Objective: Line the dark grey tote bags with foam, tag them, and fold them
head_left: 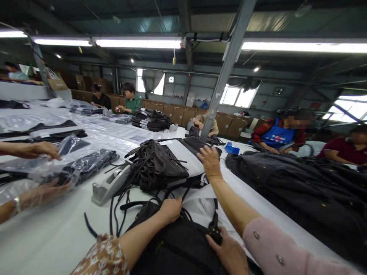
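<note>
A black bag (180, 246) with thin straps lies on the white table at the bottom centre. My left hand (171, 210), below a brown floral sleeve, is closed at the bag's top edge among the straps; its fingertips are partly hidden. At the bag's right side, my right hand (229, 250) pinches a black strap piece with a buckle (214, 233) between thumb and fingers. White sheet material (197, 202) lies just beyond the bag. Farther forward is a pile of dark bags (157, 164) with loose straps, beside a grey tape dispenser (110, 185).
Another person's hand (210, 162), pink-sleeved, reaches from the right onto a white sheet. At left, a person's hands (47, 193) handle clear plastic packaging. A large dark fabric heap (298, 191) lies right. A slanted metal post (226, 72) stands ahead; several people work beyond.
</note>
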The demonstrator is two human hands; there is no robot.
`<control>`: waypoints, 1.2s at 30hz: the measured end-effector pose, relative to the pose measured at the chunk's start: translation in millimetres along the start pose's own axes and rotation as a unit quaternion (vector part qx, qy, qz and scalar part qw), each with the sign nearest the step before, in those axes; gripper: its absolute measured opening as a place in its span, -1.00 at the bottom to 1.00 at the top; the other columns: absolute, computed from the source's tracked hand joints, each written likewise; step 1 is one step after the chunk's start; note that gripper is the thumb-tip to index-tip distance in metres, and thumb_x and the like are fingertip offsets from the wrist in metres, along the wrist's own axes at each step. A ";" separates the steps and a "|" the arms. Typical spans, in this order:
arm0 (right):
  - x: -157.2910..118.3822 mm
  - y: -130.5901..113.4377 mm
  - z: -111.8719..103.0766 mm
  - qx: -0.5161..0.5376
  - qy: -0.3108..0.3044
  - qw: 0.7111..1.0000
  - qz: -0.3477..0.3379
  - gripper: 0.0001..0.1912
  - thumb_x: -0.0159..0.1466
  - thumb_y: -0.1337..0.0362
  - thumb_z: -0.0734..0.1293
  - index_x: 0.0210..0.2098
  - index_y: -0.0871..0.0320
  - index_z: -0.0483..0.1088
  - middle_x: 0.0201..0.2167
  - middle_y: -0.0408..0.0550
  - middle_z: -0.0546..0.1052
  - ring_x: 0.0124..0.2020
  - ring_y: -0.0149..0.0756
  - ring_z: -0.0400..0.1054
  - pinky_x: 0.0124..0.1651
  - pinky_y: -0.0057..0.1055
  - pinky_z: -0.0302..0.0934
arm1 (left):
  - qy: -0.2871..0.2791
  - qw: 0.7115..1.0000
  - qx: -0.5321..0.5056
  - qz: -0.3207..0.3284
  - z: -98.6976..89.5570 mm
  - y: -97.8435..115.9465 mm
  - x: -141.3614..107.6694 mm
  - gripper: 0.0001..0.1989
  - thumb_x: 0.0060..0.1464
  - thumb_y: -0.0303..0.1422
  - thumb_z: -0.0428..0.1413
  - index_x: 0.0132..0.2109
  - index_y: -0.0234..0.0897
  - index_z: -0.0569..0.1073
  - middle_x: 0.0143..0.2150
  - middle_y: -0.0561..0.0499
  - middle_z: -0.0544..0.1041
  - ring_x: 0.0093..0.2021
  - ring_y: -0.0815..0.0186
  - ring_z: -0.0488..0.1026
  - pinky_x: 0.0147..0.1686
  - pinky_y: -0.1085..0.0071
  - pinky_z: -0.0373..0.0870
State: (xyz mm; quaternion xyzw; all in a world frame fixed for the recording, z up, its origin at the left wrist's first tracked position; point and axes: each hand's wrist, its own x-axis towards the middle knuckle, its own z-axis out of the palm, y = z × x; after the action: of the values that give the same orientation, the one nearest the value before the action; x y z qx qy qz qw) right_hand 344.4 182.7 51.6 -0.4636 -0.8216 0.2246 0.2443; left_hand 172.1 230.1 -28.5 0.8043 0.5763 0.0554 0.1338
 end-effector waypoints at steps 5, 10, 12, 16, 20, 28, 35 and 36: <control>-94.4 69.9 32.6 -0.256 0.073 0.918 0.295 -0.60 0.19 -0.10 0.17 -0.18 0.03 0.33 -0.49 0.02 0.55 -0.34 0.07 0.49 -0.28 -0.13 0.28 | -0.012 1.000 -0.001 -0.011 -5.3 -3.7 4.4 -0.59 0.26 -0.20 -0.23 0.04 -0.34 0.33 -0.12 -0.28 0.54 -0.10 0.06 0.52 -0.13 0.15 0.42; -80.0 77.6 32.0 -0.298 0.060 0.910 0.283 -0.55 0.23 -0.13 0.13 -0.14 0.07 0.32 -0.49 -0.03 0.56 -0.36 -0.02 0.50 -0.33 -0.25 0.24 | 0.001 0.999 -0.002 -0.035 -15.2 -0.8 12.0 -0.60 0.26 -0.20 -0.22 0.05 -0.31 0.32 -0.14 -0.26 0.55 -0.12 0.08 0.53 -0.13 0.18 0.43; -70.3 76.7 23.9 -0.304 0.061 0.905 0.290 -0.53 0.22 -0.15 0.13 -0.13 0.07 0.32 -0.48 -0.02 0.56 -0.35 0.00 0.50 -0.32 -0.25 0.23 | 0.015 0.999 -0.003 -0.037 -20.4 0.3 19.9 -0.60 0.27 -0.19 -0.22 0.05 -0.31 0.33 -0.14 -0.25 0.55 -0.12 0.07 0.53 -0.13 0.19 0.43; -56.3 85.2 18.2 -0.315 0.060 0.900 0.297 -0.48 0.21 -0.20 0.12 -0.13 0.08 0.32 -0.45 0.00 0.55 -0.32 0.00 0.49 -0.31 -0.25 0.21 | 0.037 0.998 -0.007 -0.047 -21.0 -0.3 37.4 -0.60 0.28 -0.19 -0.23 0.03 -0.31 0.35 -0.12 -0.25 0.54 -0.07 0.08 0.50 -0.07 0.21 0.40; -53.1 98.1 27.8 -0.319 0.059 0.905 0.276 -0.46 0.22 -0.18 0.15 -0.08 0.12 0.32 -0.35 0.03 0.56 -0.27 -0.07 0.47 -0.23 -0.27 0.18 | 0.020 0.996 -0.014 -0.081 -6.7 -3.9 43.1 -0.61 0.29 -0.21 -0.23 0.02 -0.32 0.36 -0.17 -0.24 0.54 -0.13 0.07 0.52 -0.13 0.18 0.42; -58.0 98.9 31.4 -0.296 0.048 0.917 0.261 -0.42 0.24 -0.15 0.17 0.00 0.19 0.30 -0.13 0.11 0.49 -0.06 -0.10 0.37 -0.05 -0.24 0.12 | 0.024 0.998 -0.041 -0.047 -31.7 -5.8 16.5 -0.64 0.20 -0.20 0.07 0.06 -0.31 0.35 0.00 -0.09 0.43 -0.09 0.23 0.44 -0.11 0.17 0.45; -91.7 46.9 -4.3 -0.236 0.053 0.930 0.277 -0.30 0.27 -0.04 0.21 0.24 0.31 0.10 0.17 0.27 0.29 0.17 0.03 0.18 0.13 -0.10 0.07 | 0.029 0.998 -0.054 0.012 -96.3 -39.3 -98.2 -0.61 0.20 -0.13 0.03 0.06 -0.28 0.37 0.07 -0.11 0.41 0.00 0.17 0.40 0.00 0.14 0.37; -111.2 29.1 -11.6 -0.213 0.065 0.941 0.255 -0.33 0.29 -0.02 0.18 0.22 0.33 0.14 0.17 0.26 0.30 0.18 -0.02 0.17 0.16 -0.15 0.06 | 0.020 0.998 -0.061 0.014 -100.0 -51.3 -124.8 -0.59 0.20 -0.08 -0.01 0.06 -0.24 0.38 0.08 -0.09 0.42 0.04 0.15 0.39 0.04 0.19 0.34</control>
State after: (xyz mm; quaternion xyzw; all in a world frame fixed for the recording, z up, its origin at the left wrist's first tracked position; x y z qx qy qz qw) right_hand 420.6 101.1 21.9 -0.7127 -0.6865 0.0682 0.1271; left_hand 59.8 143.1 61.0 0.8011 0.5635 0.1080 0.1705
